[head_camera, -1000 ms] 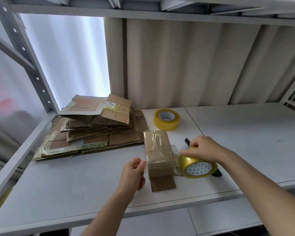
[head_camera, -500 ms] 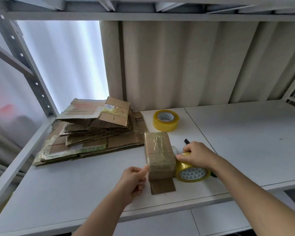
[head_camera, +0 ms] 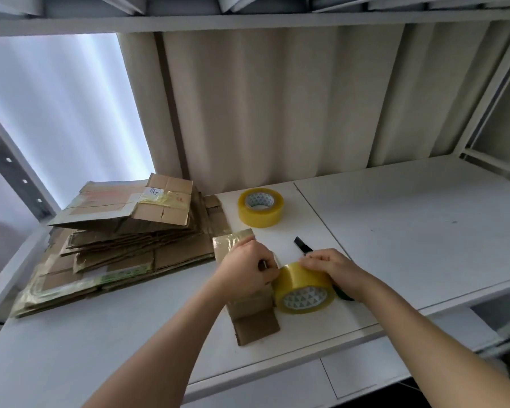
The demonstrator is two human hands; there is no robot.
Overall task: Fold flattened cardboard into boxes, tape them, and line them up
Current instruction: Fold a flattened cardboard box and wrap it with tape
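Right, your left hand (head_camera: pixel 249 267) sits on top of the small cardboard box (head_camera: pixel 249 312), fingers curled, grip pinched at the tape end where it meets the box's right edge; what exactly sits between the fingertips is too small to tell, looks like the tape's loose end. Your right hand (head_camera: pixel 329 265) is clamped over the top of the tape roll (head_camera: pixel 302 288), fingers curled around its rim; roll stands on edge, touching the box's right side, core facing you. Box lies on the white counter (head_camera: pixel 409 225), directly under your left grip; one brown flap (head_camera: pixel 256 326) lies open flat on the counter on your side of that grip; glossy taped far end of the box shows just beyond your left knuckles. Stack of flattened cardboard (head_camera: pixel 124 240) is left of your left grip, its near edge just beside the box's far corner; top sheets carry yellowish tape and a white label. Second tape roll (head_camera: pixel 260 207) lies flat beyond both grips, well apart from the box. Black-handled tool (head_camera: pixel 302 245) lies just beyond your right grip, mostly hidden by the hand; a dark green part pokes out under your right wrist.
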